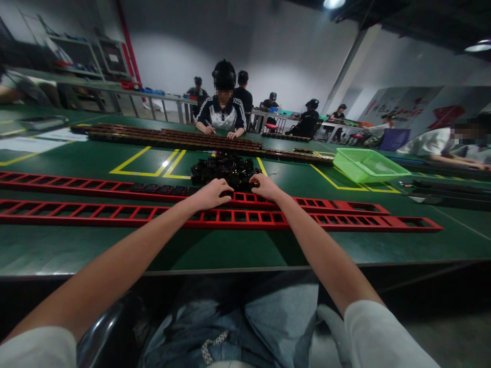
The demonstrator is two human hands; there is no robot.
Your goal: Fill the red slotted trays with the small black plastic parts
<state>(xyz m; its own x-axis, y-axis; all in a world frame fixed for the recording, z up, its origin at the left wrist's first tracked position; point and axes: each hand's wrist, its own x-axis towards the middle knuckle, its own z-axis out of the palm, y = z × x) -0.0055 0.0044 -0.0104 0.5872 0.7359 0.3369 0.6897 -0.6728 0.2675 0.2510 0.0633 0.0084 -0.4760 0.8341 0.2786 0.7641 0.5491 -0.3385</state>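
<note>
Two long red slotted frames [333, 221] lie one behind the other across the green table. Black square parts [164, 189] sit in several slots of the rear frame, left of my hands. My left hand [213, 193] is over the rear frame with its fingers curled at the front of a pile of black parts [226, 167]. My right hand [265, 187] bends its fingers at the pile's right front edge. What either hand holds, if anything, is too small and dark to make out.
Behind the pile lie long brown strips [169, 137]. A light green basket [368, 164] stands at the right back. Across the table [230, 250] a person sits working; another person is at the far right.
</note>
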